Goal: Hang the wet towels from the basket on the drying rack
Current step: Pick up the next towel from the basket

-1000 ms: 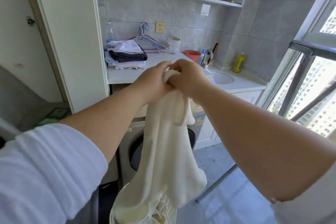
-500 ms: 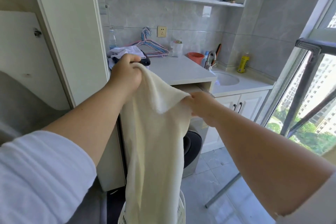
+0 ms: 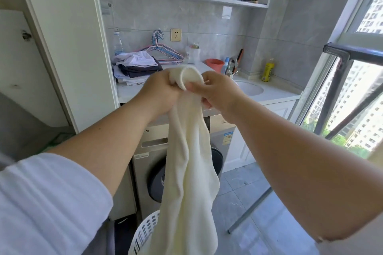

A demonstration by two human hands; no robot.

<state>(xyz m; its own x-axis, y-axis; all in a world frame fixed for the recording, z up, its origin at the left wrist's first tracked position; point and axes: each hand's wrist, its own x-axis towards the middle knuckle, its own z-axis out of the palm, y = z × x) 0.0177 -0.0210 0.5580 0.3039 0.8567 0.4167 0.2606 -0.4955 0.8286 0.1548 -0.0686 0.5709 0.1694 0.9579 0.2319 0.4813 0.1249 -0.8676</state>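
Centre frame: left hand (image 3: pixel 163 91) and right hand (image 3: pixel 219 93) close together, fingers of both clamped on bunched top of cream towel (image 3: pixel 190 163). Towel hangs straight down; lower end reaches white perforated basket (image 3: pixel 145 232) at bottom centre. Dark rack bar (image 3: pixel 356 51) at right edge.
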